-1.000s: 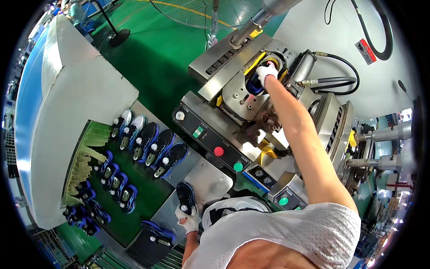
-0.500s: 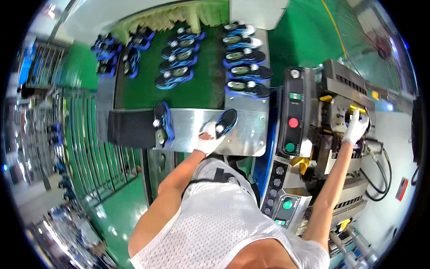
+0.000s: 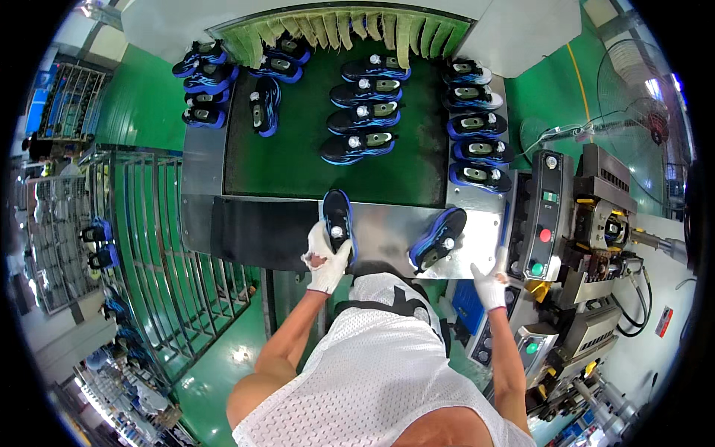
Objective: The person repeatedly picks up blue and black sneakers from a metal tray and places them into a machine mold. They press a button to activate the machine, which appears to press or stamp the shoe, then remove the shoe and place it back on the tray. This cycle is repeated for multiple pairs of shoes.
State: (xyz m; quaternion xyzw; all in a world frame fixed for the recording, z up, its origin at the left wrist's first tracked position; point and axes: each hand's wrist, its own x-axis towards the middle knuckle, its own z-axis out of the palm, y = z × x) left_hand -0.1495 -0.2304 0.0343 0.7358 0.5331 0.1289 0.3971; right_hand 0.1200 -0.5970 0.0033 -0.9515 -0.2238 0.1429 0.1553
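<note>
My left hand (image 3: 326, 262), in a white glove with bare skin showing at a gap, is closed round the heel end of a black and blue sports shoe (image 3: 339, 211). That shoe points away from me on the metal table edge, beside a black mat. Another black and blue shoe (image 3: 439, 237) lies slantwise to its right, with white stuffing inside and nothing touching it. Beyond it, at the table's right corner, my gloved right hand (image 3: 490, 284) is empty, thumb and fingers apart.
A green conveyor belt (image 3: 290, 167) runs under a fringed curtain (image 3: 350, 30), with shoes in rows on it and along both metal sides. To the right stand a control panel (image 3: 542, 223) with buttons and a machine (image 3: 607, 223). A metal rack (image 3: 160, 246) is at left.
My left hand has left the right-hand shoe and now grips the left-hand one. My right hand has come back from the machine to the table corner. The whole view has shifted.
</note>
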